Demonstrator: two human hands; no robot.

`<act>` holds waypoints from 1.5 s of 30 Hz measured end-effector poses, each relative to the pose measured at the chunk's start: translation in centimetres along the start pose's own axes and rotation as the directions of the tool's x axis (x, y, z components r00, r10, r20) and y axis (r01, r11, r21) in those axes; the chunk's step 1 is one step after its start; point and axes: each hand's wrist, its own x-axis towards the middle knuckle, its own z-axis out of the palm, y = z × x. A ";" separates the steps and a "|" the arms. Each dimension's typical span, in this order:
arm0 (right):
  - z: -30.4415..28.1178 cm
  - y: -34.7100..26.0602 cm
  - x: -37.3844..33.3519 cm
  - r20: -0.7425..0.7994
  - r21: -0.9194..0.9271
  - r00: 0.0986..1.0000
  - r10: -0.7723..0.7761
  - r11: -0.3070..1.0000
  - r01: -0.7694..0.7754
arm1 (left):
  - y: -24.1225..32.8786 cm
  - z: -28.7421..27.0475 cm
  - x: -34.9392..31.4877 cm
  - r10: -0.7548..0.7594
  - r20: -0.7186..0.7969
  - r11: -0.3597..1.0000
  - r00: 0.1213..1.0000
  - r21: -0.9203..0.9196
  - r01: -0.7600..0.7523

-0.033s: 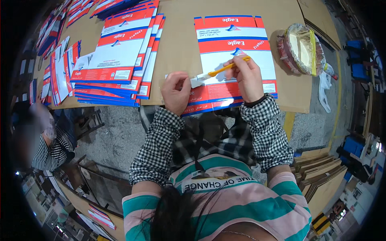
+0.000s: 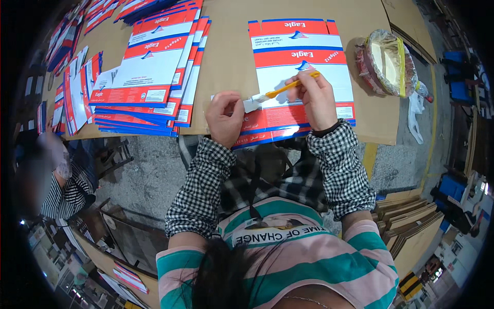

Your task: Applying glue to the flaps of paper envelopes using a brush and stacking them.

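A flat printed carton [image 2: 303, 82] in red, white and blue lies on the cardboard-covered table in front of me. Pinched in the fingers of my right hand [image 2: 320, 103] is a brush [image 2: 279, 91] with an orange-yellow handle and pale bristles. Its bristle end points left and rests against a small white flap [image 2: 250, 105] at the carton's left side. My left hand [image 2: 225, 117] is closed on that flap's outer end, thumb and fingers together.
Overlapping flat cartons [image 2: 149, 67] are piled to the left. A plastic-wrapped tub [image 2: 368, 67] with cream-coloured contents and a yellow strip across it stands at the right. Another person in striped clothing [image 2: 67, 190] is at the far left. Brown boards [image 2: 411, 221] stand at lower right.
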 end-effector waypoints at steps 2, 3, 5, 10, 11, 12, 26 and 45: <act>0.1 0.1 0.3 0.004 -0.012 1.000 0.027 1.000 -0.027 | 0.2 0.0 -0.1 -0.019 -0.007 1.000 1.000 -0.003 0.019; 0.0 0.2 0.4 0.001 -0.012 0.999 0.033 0.999 -0.033 | 0.3 0.1 -0.1 -0.029 -0.015 1.000 0.999 -0.008 0.029; -0.1 0.5 0.6 0.015 -0.028 0.999 0.040 0.999 -0.040 | 0.4 0.2 -0.1 -0.043 -0.020 0.999 0.999 -0.020 0.043; -0.2 0.7 0.8 0.042 -0.050 0.996 0.074 0.996 -0.072 | 0.6 -0.1 0.0 -0.054 -0.018 0.999 0.998 0.005 0.054; -0.3 0.6 0.8 0.056 -0.053 0.995 0.076 0.996 -0.073 | 0.6 -0.1 0.0 -0.041 -0.012 0.999 0.999 0.022 0.041; -0.3 0.5 0.8 0.058 -0.053 0.995 0.076 0.996 -0.073 | 0.6 -0.1 0.1 -0.026 -0.006 0.999 1.000 0.038 0.026; -0.2 0.6 0.6 0.107 -0.070 0.992 0.062 0.996 -0.055 | 1.0 0.0 0.0 -0.074 -0.016 0.997 0.997 -0.001 0.074; -0.4 0.3 -0.1 0.158 -0.147 0.986 0.054 0.989 -0.031 | 0.9 0.0 0.0 -0.072 -0.020 0.997 0.997 -0.016 0.071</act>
